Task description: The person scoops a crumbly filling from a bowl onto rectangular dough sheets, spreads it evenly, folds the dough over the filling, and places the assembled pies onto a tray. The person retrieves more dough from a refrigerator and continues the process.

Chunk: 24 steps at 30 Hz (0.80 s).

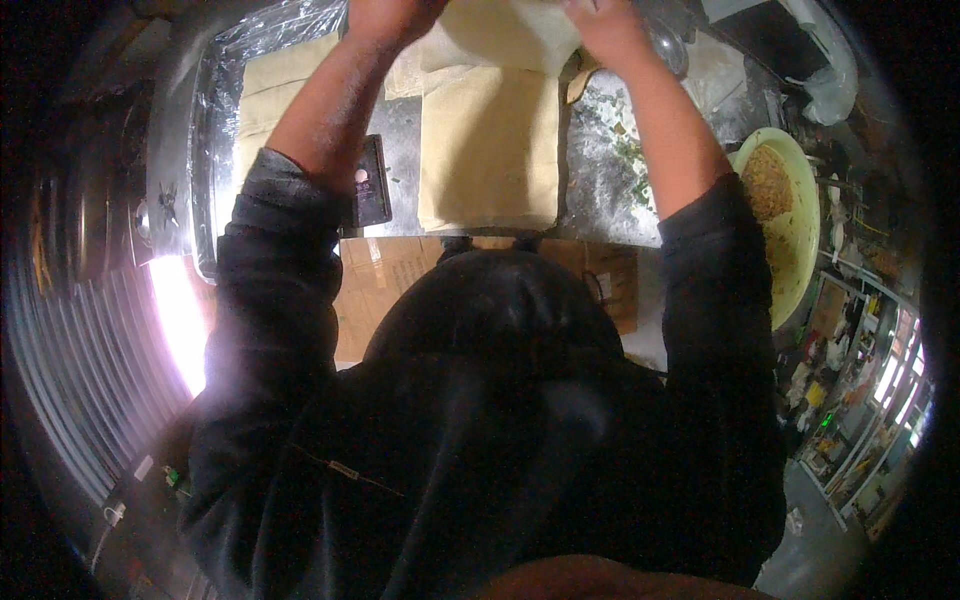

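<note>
Both my hands are at the top edge of the head view, partly cut off by it. My left hand (395,14) and my right hand (608,32) grip the two sides of a pale sheet (497,38) that looks like dough. It sags between them, over the far part of a long stack of pale, rectangular dough sheets (490,150). The stack lies on the grey metal table (402,150), its near end at the table's front edge. Most of my fingertips are out of the picture.
Left of the stack lie a dark flat device (372,188) and a plastic-lined tray (205,150) holding more pale sheets (268,85). White flour and green scraps (622,140) cover the table's right part. A green basin (800,235) with brownish chopped filling (768,185) stands farther right.
</note>
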Each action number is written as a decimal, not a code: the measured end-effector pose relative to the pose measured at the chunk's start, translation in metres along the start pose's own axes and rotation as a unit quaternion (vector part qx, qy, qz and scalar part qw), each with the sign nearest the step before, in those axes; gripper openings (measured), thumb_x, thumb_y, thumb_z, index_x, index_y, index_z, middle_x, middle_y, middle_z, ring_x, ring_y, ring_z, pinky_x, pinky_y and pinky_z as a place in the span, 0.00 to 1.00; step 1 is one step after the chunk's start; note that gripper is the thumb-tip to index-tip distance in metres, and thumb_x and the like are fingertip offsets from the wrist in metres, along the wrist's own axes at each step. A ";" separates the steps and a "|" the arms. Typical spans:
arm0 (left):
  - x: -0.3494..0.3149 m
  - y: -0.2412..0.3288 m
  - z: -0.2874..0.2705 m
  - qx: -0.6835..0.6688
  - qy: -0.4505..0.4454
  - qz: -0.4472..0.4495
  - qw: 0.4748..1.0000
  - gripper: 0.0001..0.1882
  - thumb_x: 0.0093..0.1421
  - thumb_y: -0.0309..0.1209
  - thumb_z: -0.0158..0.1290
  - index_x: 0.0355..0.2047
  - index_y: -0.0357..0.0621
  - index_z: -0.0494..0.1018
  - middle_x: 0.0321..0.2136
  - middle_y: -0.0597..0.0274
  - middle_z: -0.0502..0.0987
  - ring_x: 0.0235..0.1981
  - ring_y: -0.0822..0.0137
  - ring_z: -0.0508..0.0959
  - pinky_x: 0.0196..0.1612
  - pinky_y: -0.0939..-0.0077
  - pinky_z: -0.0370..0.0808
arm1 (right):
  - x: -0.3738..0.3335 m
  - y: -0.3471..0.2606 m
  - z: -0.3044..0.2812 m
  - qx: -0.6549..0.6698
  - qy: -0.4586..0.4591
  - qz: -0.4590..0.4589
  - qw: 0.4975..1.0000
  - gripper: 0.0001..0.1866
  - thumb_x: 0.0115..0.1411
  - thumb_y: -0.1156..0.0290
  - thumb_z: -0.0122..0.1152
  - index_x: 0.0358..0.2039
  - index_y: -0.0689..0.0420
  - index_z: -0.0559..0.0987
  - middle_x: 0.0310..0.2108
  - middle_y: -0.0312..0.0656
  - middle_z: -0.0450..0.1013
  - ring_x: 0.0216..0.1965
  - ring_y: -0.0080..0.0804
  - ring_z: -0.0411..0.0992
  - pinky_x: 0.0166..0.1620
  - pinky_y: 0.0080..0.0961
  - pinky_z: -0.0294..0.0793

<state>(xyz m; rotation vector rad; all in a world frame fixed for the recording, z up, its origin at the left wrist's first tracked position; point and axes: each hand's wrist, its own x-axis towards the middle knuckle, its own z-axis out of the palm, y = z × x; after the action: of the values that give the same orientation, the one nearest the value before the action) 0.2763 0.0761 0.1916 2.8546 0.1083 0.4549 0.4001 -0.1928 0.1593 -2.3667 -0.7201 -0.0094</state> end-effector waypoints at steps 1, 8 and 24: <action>0.009 -0.001 -0.013 0.086 -0.014 0.030 0.996 0.14 0.62 0.42 0.60 0.43 0.50 0.83 0.37 0.50 0.82 0.41 0.43 0.81 0.41 0.54 0.80 | 0.005 -0.008 -0.010 0.010 0.021 -0.023 0.999 0.25 0.63 0.63 0.64 0.54 0.66 0.73 0.52 0.62 0.72 0.55 0.60 0.71 0.54 0.43 0.72; -0.046 -0.004 -0.038 -0.074 0.051 0.091 0.992 0.15 0.60 0.40 0.61 0.46 0.53 0.82 0.36 0.50 0.82 0.39 0.48 0.82 0.43 0.54 0.79 | -0.052 -0.050 -0.048 -0.018 -0.066 0.022 0.997 0.21 0.61 0.64 0.65 0.55 0.51 0.79 0.54 0.53 0.77 0.55 0.54 0.76 0.56 0.39 0.75; -0.263 0.031 0.101 -0.364 -0.253 -0.148 0.884 0.19 0.59 0.45 0.62 0.49 0.56 0.79 0.46 0.57 0.80 0.49 0.49 0.80 0.48 0.55 0.79 | -0.259 0.000 0.060 -0.121 -0.145 -0.128 0.974 0.15 0.56 0.73 0.63 0.45 0.51 0.80 0.47 0.40 0.75 0.54 0.45 0.71 0.57 0.43 0.71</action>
<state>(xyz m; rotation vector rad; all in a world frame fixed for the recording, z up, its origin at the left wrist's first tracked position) 0.0595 -0.0065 0.0288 2.0677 0.2169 -0.2784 0.1705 -0.2856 0.0639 -2.5146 -1.2251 0.1494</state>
